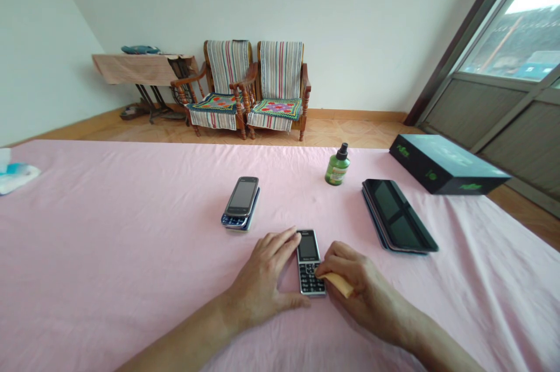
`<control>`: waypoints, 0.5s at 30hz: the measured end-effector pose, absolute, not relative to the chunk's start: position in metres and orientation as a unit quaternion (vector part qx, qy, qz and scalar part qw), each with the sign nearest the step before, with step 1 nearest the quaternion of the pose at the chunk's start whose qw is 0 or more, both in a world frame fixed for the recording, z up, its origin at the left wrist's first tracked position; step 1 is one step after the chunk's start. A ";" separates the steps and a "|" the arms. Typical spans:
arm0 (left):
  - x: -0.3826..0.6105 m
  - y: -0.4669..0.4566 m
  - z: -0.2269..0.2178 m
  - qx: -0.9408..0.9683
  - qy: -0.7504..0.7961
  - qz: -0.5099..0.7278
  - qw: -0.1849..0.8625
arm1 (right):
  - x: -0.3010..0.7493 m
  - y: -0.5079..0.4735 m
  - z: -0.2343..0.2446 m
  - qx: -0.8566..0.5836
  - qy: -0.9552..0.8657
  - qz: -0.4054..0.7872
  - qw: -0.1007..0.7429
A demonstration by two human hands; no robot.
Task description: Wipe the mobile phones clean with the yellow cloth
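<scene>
Head view: the keypad phone [310, 260] lies face up on the pink cloth [131, 232], well in from its far edge. The left hand [262, 285], spread wide, touches the phone's upper left edge; the right hand [365, 284] pinches a yellow pad [339, 284] at the keys. For even contact, brace the phone by its sides and apply light, flat strokes. A green bottle [336, 169] stands near the far edge.

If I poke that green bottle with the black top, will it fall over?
The green bottle might tip if poked high: it stands upright with a narrow black top. Lying down, it could roll, since its body looks rounded.
</scene>
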State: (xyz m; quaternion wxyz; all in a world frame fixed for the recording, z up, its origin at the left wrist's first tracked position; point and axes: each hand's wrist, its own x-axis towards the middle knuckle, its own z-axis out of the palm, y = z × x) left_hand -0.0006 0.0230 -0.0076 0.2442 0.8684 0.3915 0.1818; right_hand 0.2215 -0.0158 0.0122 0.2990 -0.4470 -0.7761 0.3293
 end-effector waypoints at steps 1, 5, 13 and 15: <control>0.000 0.023 -0.007 0.868 0.391 0.183 0.245 | 0.221 -0.015 0.012 -0.448 -0.778 0.329 0.293; 0.000 0.023 -0.006 0.869 0.389 0.181 0.247 | 0.221 -0.016 0.012 -0.445 -0.787 0.327 0.276; 0.000 0.023 -0.007 0.867 0.386 0.190 0.253 | 0.219 -0.021 0.018 -0.439 -0.803 0.311 0.257; 0.000 0.023 -0.006 0.866 0.388 0.188 0.253 | 0.219 -0.021 0.020 -0.429 -0.808 0.310 0.259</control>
